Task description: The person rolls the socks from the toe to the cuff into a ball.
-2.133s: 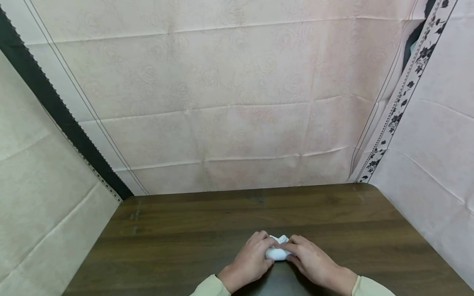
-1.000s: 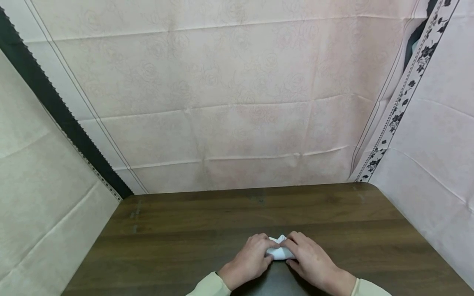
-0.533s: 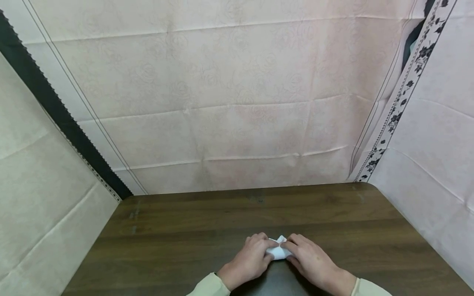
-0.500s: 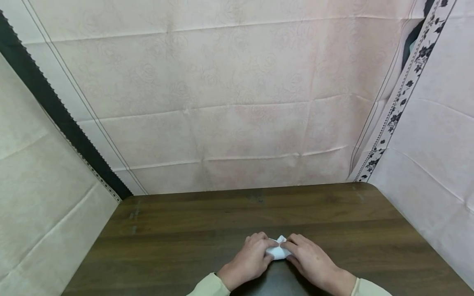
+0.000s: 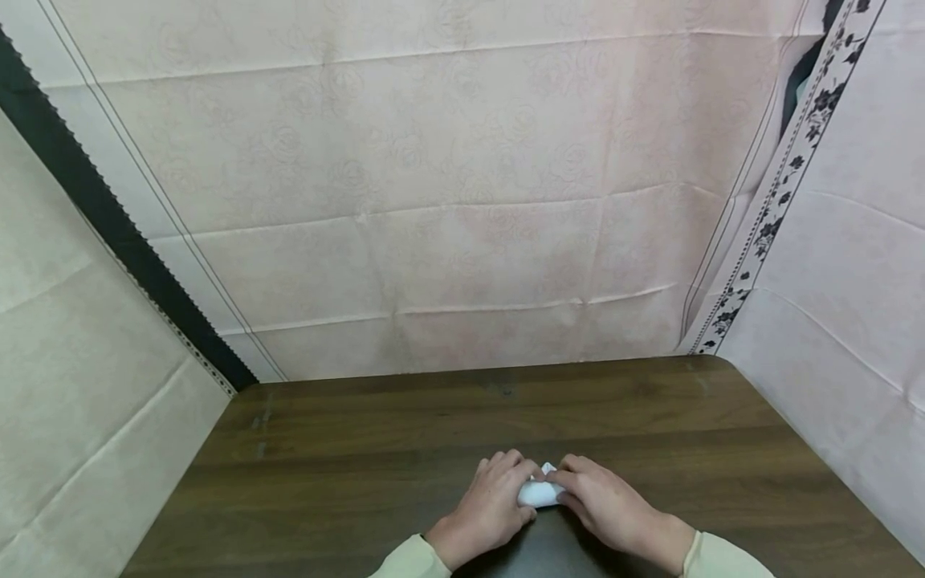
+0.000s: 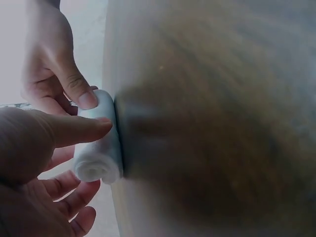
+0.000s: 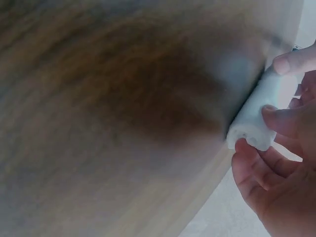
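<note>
A small white cloth [image 5: 539, 494], rolled into a short cylinder, lies on the wooden table between my two hands. My left hand [image 5: 486, 507] holds its left end, the thumb lying along the near side and the fingers over the top. From the other side my right hand [image 5: 614, 506] pinches the right end between thumb and fingers. Spiral layers show at the end of the rolled cloth [image 6: 98, 155] in the left wrist view. In the right wrist view, a fingertip of the right hand [image 7: 276, 182] touches the end of the roll [image 7: 261, 106]. A small peak of cloth sticks up behind the fingers.
The brown wooden table [image 5: 347, 449] extends to both sides and beyond the hands. Pale patterned cloth hangs behind it [image 5: 462, 241], with more sheets along the left [image 5: 87, 385] and right [image 5: 853, 321] sides.
The hands have shifted slightly over the cloth, fingers curling further round it. Less loose cloth shows behind the fingers, and the near side looks rounder.
</note>
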Motion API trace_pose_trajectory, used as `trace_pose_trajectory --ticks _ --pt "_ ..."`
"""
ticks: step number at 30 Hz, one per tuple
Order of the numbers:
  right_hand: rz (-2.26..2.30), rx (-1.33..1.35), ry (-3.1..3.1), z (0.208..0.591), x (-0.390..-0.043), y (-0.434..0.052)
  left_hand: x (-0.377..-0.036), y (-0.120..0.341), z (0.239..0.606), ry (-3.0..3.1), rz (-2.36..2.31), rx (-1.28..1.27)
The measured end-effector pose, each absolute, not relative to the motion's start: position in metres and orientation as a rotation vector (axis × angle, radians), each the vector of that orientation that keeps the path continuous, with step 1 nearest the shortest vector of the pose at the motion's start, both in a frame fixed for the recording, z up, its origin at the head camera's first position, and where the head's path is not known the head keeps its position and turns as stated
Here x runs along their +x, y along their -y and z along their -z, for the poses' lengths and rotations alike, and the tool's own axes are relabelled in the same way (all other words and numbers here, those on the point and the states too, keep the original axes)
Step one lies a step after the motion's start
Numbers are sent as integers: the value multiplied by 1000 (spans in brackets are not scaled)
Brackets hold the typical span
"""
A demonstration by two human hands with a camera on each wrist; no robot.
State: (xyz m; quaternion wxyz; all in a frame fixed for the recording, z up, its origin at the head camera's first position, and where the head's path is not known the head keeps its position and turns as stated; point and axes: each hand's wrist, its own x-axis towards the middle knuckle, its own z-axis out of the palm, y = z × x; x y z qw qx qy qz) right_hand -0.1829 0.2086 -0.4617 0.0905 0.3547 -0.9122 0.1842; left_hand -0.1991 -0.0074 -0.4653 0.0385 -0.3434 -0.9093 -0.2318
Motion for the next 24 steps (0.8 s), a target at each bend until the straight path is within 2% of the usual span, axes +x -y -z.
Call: trace_pose_trajectory --ticks 24 --pt "-458 980 2667 468 -183 -206 -204 14 459 2857 820 -1111"
